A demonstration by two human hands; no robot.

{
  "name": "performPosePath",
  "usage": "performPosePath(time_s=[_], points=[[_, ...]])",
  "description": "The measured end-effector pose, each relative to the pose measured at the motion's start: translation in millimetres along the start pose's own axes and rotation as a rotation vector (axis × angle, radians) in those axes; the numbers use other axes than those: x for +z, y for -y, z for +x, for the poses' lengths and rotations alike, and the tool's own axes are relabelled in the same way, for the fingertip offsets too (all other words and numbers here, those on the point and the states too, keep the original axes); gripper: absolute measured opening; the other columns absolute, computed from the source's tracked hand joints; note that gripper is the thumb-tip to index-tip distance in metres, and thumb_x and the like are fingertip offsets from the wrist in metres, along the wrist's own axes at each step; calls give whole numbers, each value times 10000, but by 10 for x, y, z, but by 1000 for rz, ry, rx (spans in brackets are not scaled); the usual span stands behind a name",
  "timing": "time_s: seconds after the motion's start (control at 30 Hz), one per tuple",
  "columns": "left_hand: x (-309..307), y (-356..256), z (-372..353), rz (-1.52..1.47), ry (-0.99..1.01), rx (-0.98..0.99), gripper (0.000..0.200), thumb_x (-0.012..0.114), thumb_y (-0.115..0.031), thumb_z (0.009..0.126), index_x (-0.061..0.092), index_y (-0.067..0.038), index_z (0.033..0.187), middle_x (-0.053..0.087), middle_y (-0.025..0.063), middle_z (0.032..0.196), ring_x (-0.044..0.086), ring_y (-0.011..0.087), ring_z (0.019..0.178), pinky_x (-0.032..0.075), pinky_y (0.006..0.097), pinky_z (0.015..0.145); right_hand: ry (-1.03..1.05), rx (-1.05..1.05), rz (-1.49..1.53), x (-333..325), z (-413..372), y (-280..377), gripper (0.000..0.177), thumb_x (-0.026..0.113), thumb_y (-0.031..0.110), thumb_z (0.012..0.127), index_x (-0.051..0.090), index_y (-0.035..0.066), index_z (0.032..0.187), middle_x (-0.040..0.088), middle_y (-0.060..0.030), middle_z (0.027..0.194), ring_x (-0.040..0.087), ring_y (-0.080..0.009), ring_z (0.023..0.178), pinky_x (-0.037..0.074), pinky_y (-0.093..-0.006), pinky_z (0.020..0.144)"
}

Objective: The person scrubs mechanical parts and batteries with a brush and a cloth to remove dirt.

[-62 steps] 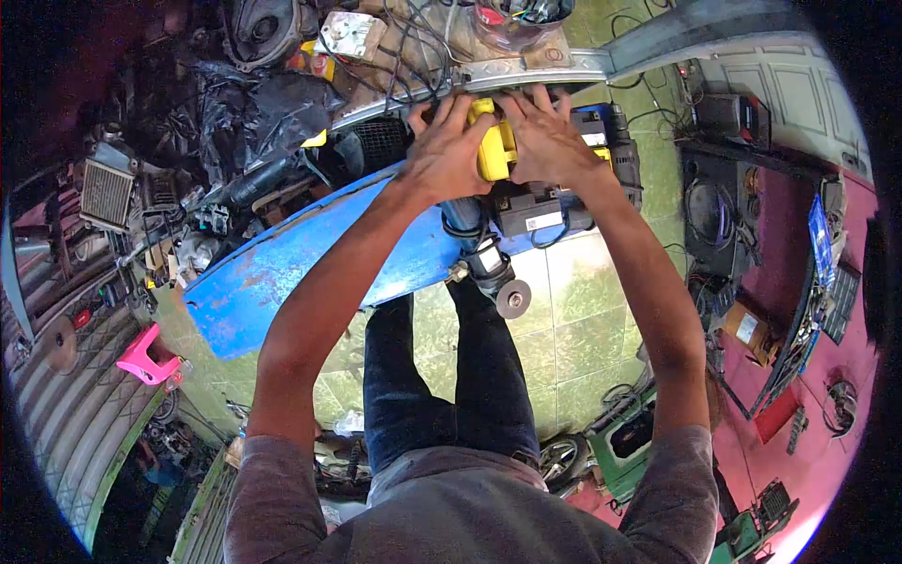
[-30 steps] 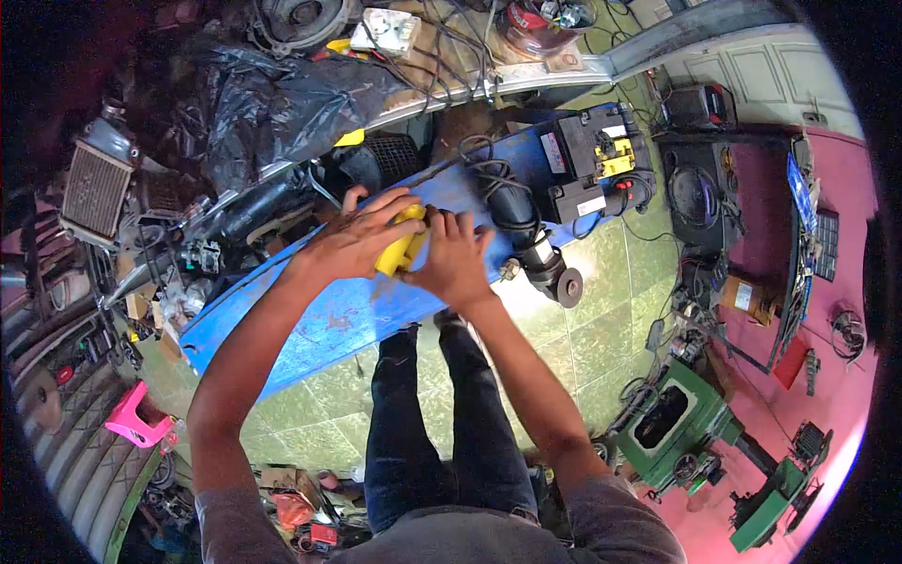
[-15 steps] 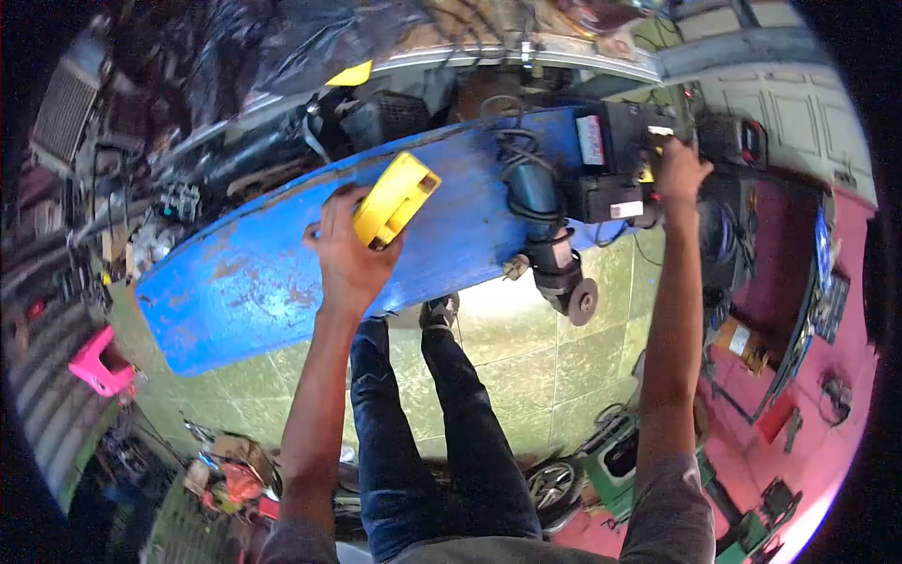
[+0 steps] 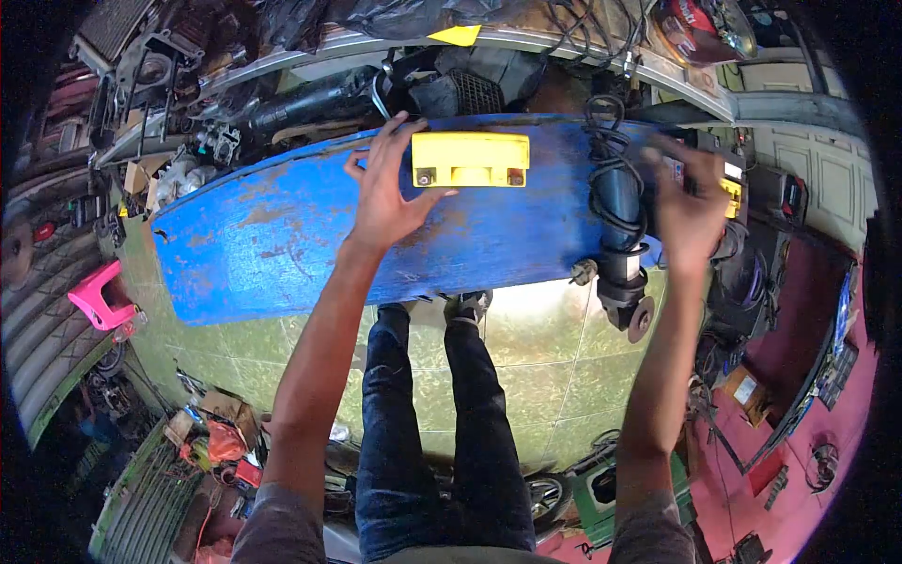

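My left hand is at the left end of a yellow battery, thumb along its front edge and fingers against its left side. The battery sits level over the blue bench, its two terminals facing me. Blurred by motion, my right hand hangs over the bench's right end with fingers apart and nothing visible in them. Just left of it lies an angle grinder with its cord wound around it. Beyond that hand, a second yellow item shows beside dark boxes, partly hidden.
A cluttered shelf runs behind the bench, with cables and machine parts. A pink stool stands on the left floor. To the right are a cardboard box and a green machine. The grinder's disc juts past the front edge.
The yellow battery has moved right and turned from tilted to level with my left hand. My right hand has come away from the dark boxes toward me. The view has shifted left.
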State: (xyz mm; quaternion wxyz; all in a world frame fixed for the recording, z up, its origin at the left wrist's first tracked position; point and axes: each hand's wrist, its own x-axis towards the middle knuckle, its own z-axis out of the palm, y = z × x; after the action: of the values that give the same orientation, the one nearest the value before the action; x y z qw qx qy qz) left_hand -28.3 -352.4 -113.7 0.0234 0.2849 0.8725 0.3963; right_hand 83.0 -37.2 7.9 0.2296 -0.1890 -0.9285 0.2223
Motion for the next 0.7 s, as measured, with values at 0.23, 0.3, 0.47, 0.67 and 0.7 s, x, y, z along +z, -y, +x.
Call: performPosePath(time_s=[0.23,0.3,0.47,0.67,0.7], points=[[272,301,-27,-186,-182,226,815,876,-405,703,533,-115,1384,541,165,1454,467,323,1397,220,476,1041,134,-312,-8,871,-279,838,278,816,140,740,807,213,1008,712,13,942,553,-207,907,389,-402,825],[342,364,-34,-181,-204,292,730,846,-414,743,551,-125,1344,555,146,1444,455,336,1408,236,472,1006,165,-314,-110,762,-318,903,319,800,177,740,801,244,1052,695,75,1023,520,-200,991,334,-434,876],[399,427,-109,-44,-284,342,741,863,-366,698,561,-144,1337,546,107,1468,437,318,1425,246,471,976,126,-338,-173,892,-397,783,313,798,195,732,807,252,1039,693,102,1020,522,-193,969,319,-406,874],[449,421,-210,-18,-376,374,631,864,-259,679,638,-166,1260,539,41,1491,427,303,1437,250,476,969,21,-442,-37,1266,-555,1228,202,770,175,756,817,243,940,729,123,980,545,-174,962,325,-417,884],[449,415,-199,17,-387,387,626,867,-263,680,639,-167,1255,540,41,1492,428,300,1436,247,474,973,-17,-452,-97,1232,-552,1202,216,766,173,749,817,253,943,728,126,994,543,-184,961,321,-435,893]])
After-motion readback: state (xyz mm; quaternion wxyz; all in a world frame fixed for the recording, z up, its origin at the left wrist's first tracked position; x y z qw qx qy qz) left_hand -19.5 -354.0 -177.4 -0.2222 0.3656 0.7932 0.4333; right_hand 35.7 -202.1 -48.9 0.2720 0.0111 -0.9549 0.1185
